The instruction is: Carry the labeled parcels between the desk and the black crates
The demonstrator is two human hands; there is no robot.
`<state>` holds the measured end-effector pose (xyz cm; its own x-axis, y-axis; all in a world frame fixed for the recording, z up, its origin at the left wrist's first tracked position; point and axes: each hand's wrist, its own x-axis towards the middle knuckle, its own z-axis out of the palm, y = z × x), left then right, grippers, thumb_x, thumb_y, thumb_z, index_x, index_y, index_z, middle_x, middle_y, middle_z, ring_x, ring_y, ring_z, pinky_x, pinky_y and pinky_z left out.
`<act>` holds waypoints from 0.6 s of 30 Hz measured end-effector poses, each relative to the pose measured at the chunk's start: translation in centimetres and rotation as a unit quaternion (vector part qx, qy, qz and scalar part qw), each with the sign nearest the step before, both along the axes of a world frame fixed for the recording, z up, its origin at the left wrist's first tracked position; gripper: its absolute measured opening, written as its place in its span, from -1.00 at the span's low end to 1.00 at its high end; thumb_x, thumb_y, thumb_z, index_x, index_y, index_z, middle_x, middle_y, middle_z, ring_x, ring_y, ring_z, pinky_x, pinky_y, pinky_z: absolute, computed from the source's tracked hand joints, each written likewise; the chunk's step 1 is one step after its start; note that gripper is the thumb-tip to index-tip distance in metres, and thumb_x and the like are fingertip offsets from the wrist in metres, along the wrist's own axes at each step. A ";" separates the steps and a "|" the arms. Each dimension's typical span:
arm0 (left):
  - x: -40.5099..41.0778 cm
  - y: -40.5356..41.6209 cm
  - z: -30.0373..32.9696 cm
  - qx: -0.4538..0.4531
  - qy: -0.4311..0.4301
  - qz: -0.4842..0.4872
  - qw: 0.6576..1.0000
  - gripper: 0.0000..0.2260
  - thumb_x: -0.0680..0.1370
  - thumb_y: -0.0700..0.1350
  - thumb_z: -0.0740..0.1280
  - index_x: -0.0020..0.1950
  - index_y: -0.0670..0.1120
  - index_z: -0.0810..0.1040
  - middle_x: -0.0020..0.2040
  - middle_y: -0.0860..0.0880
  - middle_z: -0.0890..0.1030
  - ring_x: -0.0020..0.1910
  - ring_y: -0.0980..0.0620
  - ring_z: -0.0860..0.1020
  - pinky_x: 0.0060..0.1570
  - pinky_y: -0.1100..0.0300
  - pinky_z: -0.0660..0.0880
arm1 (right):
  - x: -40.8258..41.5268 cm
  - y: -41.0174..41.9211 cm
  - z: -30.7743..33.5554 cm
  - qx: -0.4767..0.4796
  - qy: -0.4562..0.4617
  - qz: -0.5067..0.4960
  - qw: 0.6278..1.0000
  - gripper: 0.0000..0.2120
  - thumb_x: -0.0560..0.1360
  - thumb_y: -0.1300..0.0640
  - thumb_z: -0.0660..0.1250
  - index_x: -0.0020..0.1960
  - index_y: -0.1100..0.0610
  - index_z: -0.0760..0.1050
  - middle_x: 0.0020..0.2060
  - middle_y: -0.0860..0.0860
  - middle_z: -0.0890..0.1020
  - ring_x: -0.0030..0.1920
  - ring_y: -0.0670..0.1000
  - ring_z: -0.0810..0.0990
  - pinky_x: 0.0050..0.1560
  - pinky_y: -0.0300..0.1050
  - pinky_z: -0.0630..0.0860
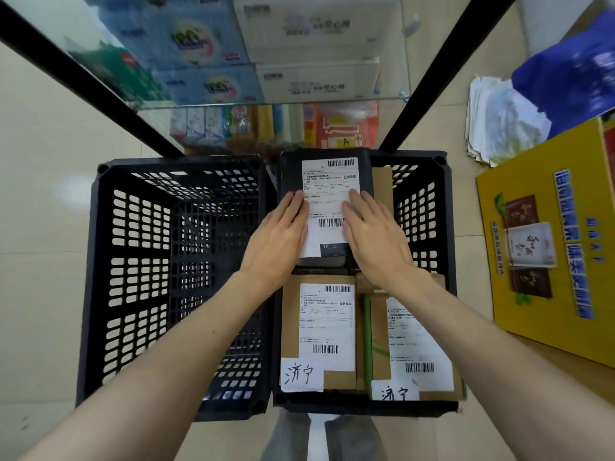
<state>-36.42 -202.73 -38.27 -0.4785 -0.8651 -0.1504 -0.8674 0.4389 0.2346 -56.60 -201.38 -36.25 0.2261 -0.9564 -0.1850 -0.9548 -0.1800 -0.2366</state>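
Observation:
Two black crates stand side by side on the floor below me. The left crate (100, 261) holds nothing that I can see. The right crate (444, 227) holds parcels. A black parcel (327, 168) with a white shipping label lies at its far end. My left hand (278, 241) and my right hand (376, 237) both lie flat on that parcel, fingers straight, one on each side of the label. Nearer to me lie a brown parcel (327, 327) and a green-edged brown parcel (412, 341), each with a label and a handwritten slip.
A glass shelf (266, 101) on black legs stands just beyond the crates, with boxes on and under it. A yellow carton (545, 247) lies to the right on the floor, with a stack of papers (502, 124) and a blue bag (572, 71) behind it.

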 end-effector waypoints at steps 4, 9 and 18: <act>-0.5 -0.4 1.3 0.025 0.018 0.020 0.999 -0.56 0.71 -0.09 0.03 0.51 -0.27 0.37 0.53 -0.26 0.35 0.54 -0.22 0.32 0.44 -0.13 0.39 | 0.3 -0.5 1.2 0.018 -0.004 -0.011 1.000 -0.67 0.69 0.14 0.11 0.36 0.26 0.46 0.46 0.22 0.40 0.47 0.21 0.35 0.51 0.13 0.23; 0.0 -1.1 3.9 0.032 -0.015 0.023 0.999 -0.51 0.69 -0.01 -0.01 0.50 -0.24 0.38 0.55 -0.25 0.33 0.54 -0.20 0.31 0.45 -0.12 0.35 | 0.6 -0.6 3.7 0.026 -0.009 -0.012 1.000 -0.64 0.70 0.08 0.06 0.38 0.23 0.43 0.49 0.21 0.35 0.50 0.20 0.31 0.49 0.13 0.23; 0.4 -2.1 17.7 -0.023 -0.064 0.042 0.997 -0.64 0.72 0.03 0.11 0.36 -0.13 0.50 0.34 -0.13 0.54 0.35 -0.16 0.47 0.27 -0.08 0.43 | 0.6 -2.2 17.3 -0.023 0.040 -0.031 0.998 -0.64 0.69 -0.01 0.04 0.24 0.13 0.52 0.21 0.10 0.56 0.17 0.15 0.53 0.14 0.07 0.44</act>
